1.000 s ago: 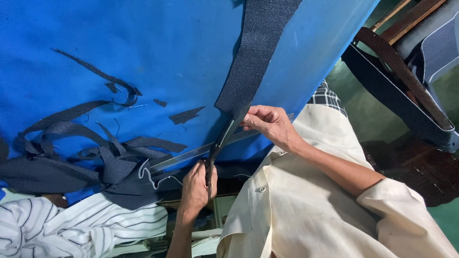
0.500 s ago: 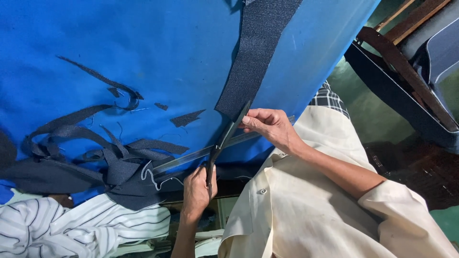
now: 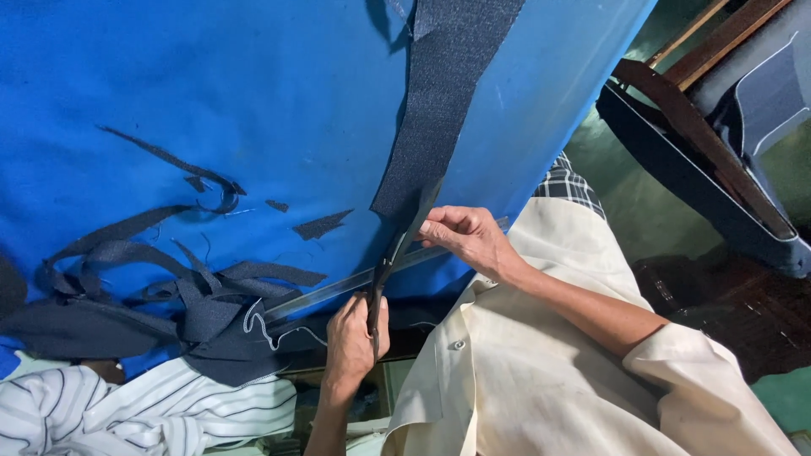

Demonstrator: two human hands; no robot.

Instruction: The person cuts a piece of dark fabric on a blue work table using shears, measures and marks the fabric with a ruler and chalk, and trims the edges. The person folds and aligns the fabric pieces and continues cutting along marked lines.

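Your left hand (image 3: 353, 336) was closed around the handles of the dark metal scissors (image 3: 397, 249), blades pointing up and away from you. Your right hand (image 3: 466, 238) pinched the near end of the long dark-navy fabric strip (image 3: 448, 93), fingers curled over its edge and holding it taut. The strip lay on the bright blue cloth table cover (image 3: 211, 76), running from the far edge down to your right hand, right at the near table edge. Change over the last second: the scissor tips sat lower and short of the strip end, then moved up alongside and into its near end; both hands barely shifted otherwise. Judged from that, the cut along the strip had started and was only a short way in, with most of the length uncut. Whether the blades were open or closed at this moment could not be told, as they overlapped the dark fabric. A long flat grey metal ruler (image 3: 325, 291) lay across the table edge under the scissors, passing beneath your right hand. A pile of dark-navy fabric offcuts (image 3: 182, 291) sat to the left, well apart from the strip, with a white-and-grey striped cloth (image 3: 144, 409) below it.
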